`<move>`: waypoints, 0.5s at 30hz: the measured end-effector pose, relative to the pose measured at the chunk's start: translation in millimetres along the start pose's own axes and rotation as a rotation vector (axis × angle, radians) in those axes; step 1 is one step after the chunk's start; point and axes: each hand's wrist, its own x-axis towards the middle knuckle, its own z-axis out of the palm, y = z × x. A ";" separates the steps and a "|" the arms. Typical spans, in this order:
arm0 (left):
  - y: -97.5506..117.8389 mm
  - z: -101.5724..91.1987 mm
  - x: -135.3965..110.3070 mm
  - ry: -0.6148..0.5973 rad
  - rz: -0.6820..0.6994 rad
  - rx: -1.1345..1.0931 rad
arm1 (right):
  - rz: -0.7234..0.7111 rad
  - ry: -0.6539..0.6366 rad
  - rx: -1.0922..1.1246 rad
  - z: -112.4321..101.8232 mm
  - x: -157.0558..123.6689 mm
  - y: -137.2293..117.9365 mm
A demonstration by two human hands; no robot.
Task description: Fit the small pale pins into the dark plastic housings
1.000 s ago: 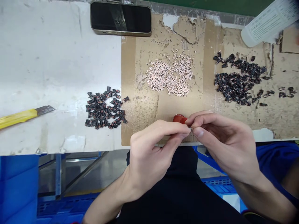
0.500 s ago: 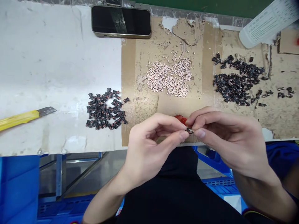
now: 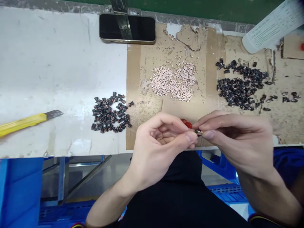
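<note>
Near the table's front edge, my left hand (image 3: 163, 142) pinches a small black part (image 3: 198, 133) with a copper-coloured bit between thumb and forefinger. From the other side my right hand (image 3: 239, 142) closes its fingertips at the same part; whether it grips this part or a tiny copper piece at its end, I cannot tell. Just behind the fingertips shows a red round object (image 3: 186, 123), partly hidden. Beyond the hands lies a heap of tiny pinkish copper pieces (image 3: 174, 80). Black parts form a pile (image 3: 237, 88) on the right and a neater group (image 3: 111, 113) on the left.
A yellow utility knife (image 3: 26, 123) lies at the left on the white board (image 3: 59, 63). A phone (image 3: 127, 29) rests at the back edge. At the back right a white bottle (image 3: 270, 27) lies slanted over the cardboard (image 3: 147, 110). Blue crates (image 3: 21, 193) stand below.
The whole view has shifted slightly, with the table lower and farther right in it. My hands remain together at the small black part, and the right fingers have closed a little more.
</note>
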 end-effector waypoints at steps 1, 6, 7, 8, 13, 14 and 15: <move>-2.8 2.4 -0.6 0.018 -0.002 -0.048 | 0.015 0.021 0.047 3.0 -2.2 1.6; -11.6 11.3 -2.8 0.029 -0.021 -0.239 | -0.002 0.113 0.177 15.0 -11.8 9.8; -11.6 12.1 -3.2 0.026 -0.025 -0.250 | -0.028 0.125 0.168 15.6 -12.0 11.8; -11.3 12.5 -3.6 0.026 -0.026 -0.252 | -0.063 0.127 0.151 15.4 -11.6 13.8; -10.1 11.3 -5.3 0.054 -0.005 -0.229 | -0.179 0.099 0.071 10.4 -6.6 20.3; -10.6 11.4 -5.3 0.053 -0.004 -0.231 | -0.174 0.101 0.070 10.1 -6.5 19.6; -11.3 12.1 -5.2 0.048 -0.004 -0.230 | -0.162 0.099 0.070 10.4 -6.9 18.1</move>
